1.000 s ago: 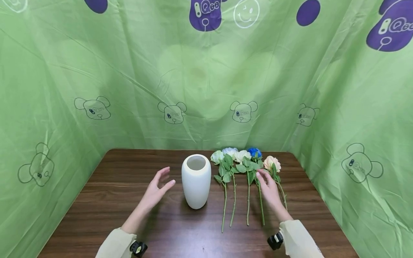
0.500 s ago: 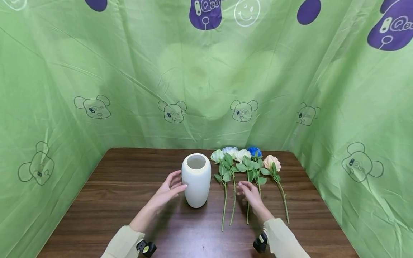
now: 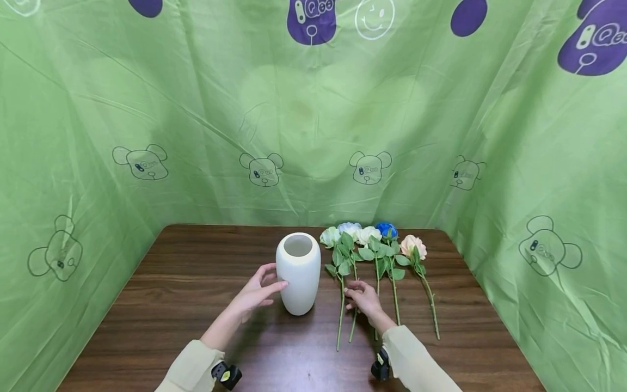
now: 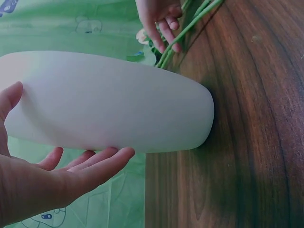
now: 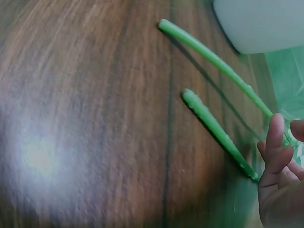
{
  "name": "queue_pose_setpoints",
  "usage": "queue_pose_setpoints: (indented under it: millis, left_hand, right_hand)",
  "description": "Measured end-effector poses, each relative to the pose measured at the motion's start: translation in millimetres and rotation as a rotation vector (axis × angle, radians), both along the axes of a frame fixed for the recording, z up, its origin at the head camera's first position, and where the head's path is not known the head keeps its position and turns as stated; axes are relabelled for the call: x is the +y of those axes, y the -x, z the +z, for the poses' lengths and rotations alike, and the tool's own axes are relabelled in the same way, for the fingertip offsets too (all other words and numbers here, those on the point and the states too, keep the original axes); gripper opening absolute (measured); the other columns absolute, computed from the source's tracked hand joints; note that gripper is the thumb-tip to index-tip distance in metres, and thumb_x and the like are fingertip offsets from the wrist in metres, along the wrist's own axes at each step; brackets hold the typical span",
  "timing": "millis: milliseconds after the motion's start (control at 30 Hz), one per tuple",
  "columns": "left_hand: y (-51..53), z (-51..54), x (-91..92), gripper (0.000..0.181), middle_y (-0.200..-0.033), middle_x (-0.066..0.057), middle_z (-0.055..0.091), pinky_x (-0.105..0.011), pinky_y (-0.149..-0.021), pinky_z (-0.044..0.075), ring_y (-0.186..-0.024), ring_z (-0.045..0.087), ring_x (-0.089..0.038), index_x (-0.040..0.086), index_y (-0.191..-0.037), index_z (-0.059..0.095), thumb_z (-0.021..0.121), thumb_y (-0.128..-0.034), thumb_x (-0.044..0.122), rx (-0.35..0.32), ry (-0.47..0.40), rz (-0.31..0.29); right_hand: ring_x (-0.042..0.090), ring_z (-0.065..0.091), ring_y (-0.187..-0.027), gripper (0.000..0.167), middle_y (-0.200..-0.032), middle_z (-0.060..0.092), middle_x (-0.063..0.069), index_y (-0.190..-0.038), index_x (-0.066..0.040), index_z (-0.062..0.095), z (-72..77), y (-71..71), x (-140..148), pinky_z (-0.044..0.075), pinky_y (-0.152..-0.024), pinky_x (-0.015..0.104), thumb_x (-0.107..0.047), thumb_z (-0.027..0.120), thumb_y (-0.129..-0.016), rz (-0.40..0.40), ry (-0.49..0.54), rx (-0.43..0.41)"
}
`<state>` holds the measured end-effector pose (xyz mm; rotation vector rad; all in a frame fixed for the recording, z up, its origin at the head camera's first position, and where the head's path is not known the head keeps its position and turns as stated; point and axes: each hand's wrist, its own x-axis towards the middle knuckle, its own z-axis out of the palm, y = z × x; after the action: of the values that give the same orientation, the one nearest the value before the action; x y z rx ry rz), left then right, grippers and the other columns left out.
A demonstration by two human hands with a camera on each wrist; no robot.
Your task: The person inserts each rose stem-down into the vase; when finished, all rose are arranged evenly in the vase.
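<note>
A tall white vase (image 3: 299,280) stands upright on the table. My left hand (image 3: 256,294) rests against its left side; in the left wrist view the thumb lies on the vase wall, with the other fingers nearly straight along it. Right of the vase lie several long-stemmed artificial flowers. My right hand (image 3: 364,299) is over the two leftmost stems, its fingertips beside the stem of the leftmost pale green-white flower (image 3: 330,237). In the right wrist view a gap shows between thumb and index finger (image 5: 275,135), at that stem (image 5: 213,59). Contact there is unclear.
A white flower (image 3: 368,236), a blue flower (image 3: 386,230) and a pale blue one (image 3: 349,229) lie close together with overlapping leaves. A peach flower (image 3: 413,246) lies apart at the right. Green printed cloth (image 3: 313,120) surrounds the wooden table (image 3: 196,256).
My left hand has moved right and come against the vase. My right hand has moved left and nearer, from the blue and peach flowers to the leftmost stems.
</note>
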<state>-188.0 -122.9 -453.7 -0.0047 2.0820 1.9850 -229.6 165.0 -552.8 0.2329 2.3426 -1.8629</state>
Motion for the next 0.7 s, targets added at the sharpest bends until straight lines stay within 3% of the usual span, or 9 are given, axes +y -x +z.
queue_pose_setpoints:
  millis: [133, 400, 700]
  left_hand:
    - [0.4, -3.3, -0.5, 0.06, -0.127, -0.017, 0.041, -0.046, -0.077, 0.043, -0.105, 0.047, -0.032, 0.013, -0.127, 0.037, 0.068, -0.0775, 0.026, 0.008, 0.008, 0.006]
    - [-0.1, -3.9, -0.7, 0.059, -0.126, -0.019, 0.039, -0.045, -0.076, 0.044, -0.104, 0.048, -0.032, 0.013, -0.126, 0.037, 0.068, -0.0777, 0.025, 0.012, 0.0, 0.004]
    - [1.2, -3.7, -0.7, 0.059, -0.125, -0.018, 0.04, -0.044, -0.075, 0.044, -0.103, 0.048, -0.03, 0.012, -0.126, 0.037, 0.068, -0.0773, 0.024, 0.012, -0.015, 0.006]
  right_hand:
    - [0.02, 0.059, -0.05, 0.041, -0.079, 0.063, 0.015, -0.117, 0.007, 0.045, -3.0, -0.5, -5.0, 0.033, -0.039, 0.022, -0.008, 0.059, -0.082, 0.028, 0.011, 0.011]
    - [0.015, 0.059, -0.055, 0.044, -0.086, 0.062, 0.02, -0.12, 0.007, 0.04, -4.5, -4.4, -5.4, 0.043, -0.047, 0.021, 0.001, 0.055, -0.079, 0.12, 0.103, 0.079]
    - [0.017, 0.057, -0.053, 0.04, -0.085, 0.058, 0.028, -0.118, 0.007, 0.042, 16.1, -16.6, 0.8, 0.048, -0.049, 0.03, 0.005, 0.056, -0.081, 0.189, 0.158, 0.212]
